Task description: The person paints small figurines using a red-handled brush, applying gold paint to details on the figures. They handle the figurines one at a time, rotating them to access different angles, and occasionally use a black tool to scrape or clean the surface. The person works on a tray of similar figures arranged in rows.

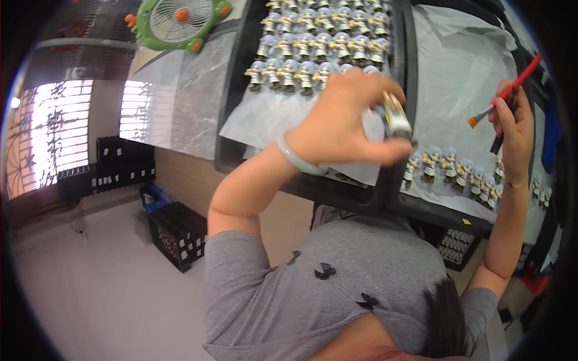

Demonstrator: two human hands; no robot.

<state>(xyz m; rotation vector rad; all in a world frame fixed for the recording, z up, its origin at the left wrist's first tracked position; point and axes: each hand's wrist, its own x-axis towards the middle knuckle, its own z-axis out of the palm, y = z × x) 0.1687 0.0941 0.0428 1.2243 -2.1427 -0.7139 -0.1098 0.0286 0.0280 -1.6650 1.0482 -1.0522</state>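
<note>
At eleven o'clock a green table fan (180,19) sits on the marbled tabletop (186,102). Toward nine o'clock, black crates (177,233) stand on the floor. At twelve o'clock a black tray (232,129) carries rows of small pale-haired figurines (313,45) on white paper. Just right of centre, the left hand (343,117), a pale bangle (296,157) on its wrist, is closed around one figurine (396,117), above the tray's right edge. At two o'clock the right hand (513,123) pinches a red-handled brush (504,93), its orange tip pointing left toward that figurine, well apart. Below it, at three o'clock, another row of figurines (451,168) stands on a second tray.
</note>
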